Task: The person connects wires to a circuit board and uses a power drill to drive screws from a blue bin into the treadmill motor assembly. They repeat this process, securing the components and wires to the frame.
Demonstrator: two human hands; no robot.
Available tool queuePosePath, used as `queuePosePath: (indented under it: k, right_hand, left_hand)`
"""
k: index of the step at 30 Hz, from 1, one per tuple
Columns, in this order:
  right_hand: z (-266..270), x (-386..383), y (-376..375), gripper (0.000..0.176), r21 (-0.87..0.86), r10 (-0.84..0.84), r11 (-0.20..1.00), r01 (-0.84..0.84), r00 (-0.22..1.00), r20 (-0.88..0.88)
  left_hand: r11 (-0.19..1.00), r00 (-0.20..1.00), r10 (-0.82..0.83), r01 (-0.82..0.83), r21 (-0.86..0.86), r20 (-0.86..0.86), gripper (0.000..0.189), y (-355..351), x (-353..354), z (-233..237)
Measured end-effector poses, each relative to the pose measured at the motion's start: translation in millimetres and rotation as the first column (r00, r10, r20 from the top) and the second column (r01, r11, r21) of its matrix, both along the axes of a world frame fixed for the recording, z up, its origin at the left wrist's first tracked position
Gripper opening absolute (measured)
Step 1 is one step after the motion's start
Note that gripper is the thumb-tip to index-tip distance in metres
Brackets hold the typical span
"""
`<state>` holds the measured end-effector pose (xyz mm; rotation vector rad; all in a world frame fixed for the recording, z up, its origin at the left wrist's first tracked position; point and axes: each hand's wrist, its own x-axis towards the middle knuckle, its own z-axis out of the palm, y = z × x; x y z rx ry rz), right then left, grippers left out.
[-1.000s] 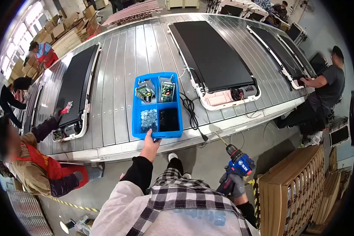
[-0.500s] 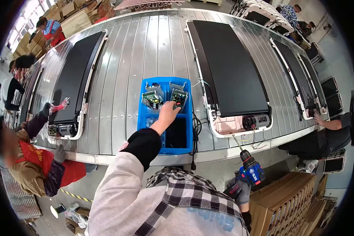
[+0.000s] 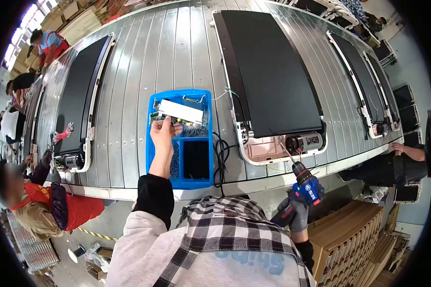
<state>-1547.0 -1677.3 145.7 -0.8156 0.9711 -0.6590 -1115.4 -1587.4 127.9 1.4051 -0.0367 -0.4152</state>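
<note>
My bare left hand is closed on the edge of a circuit board module, its pale flat plate turned up and green board edge showing beneath. It is over the back compartments of a blue divided bin. Another circuit board stands in the bin's back right, and small screws fill a narrow compartment. In a grey glove, my right hand grips a blue and red cordless drill. The drill's long bit points up toward the open motor bay of a treadmill base.
A black cable lies beside the bin on the slatted metal table. More treadmill bases lie left and right. A co-worker in a red apron works at left; another person's hand is at right. Cardboard cartons stand below.
My left hand has picked up a circuit board module from the bin and tipped it plate-up, shifting left in view. The drill has stayed in my right hand, its bit near the motor bay.
</note>
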Motion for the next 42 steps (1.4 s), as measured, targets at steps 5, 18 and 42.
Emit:
queuePosePath:
  k: [5,18,42]
  right_hand:
    - [-44,-13,-62,0.023,0.057,0.191,0.981,-0.183,0.96,-0.203]
    - [-58,-144,-87,0.017,0.022,0.333,0.936,-0.351,0.864,-0.377]
    - [-6,42,-62,0.045,-0.113,0.703,0.697,-0.708,0.706,-0.086]
  left_hand:
    - [0.955,0.738,-0.197,-0.003,-0.295,-0.646,0.024,-19,-41,-16]
    - [0.927,0.658,-0.363,0.324,-0.187,-0.66,0.021,-139,-227,-100]
    - [0.419,0.226,-0.883,-0.018,0.908,0.412,0.052,169,-91,-36]
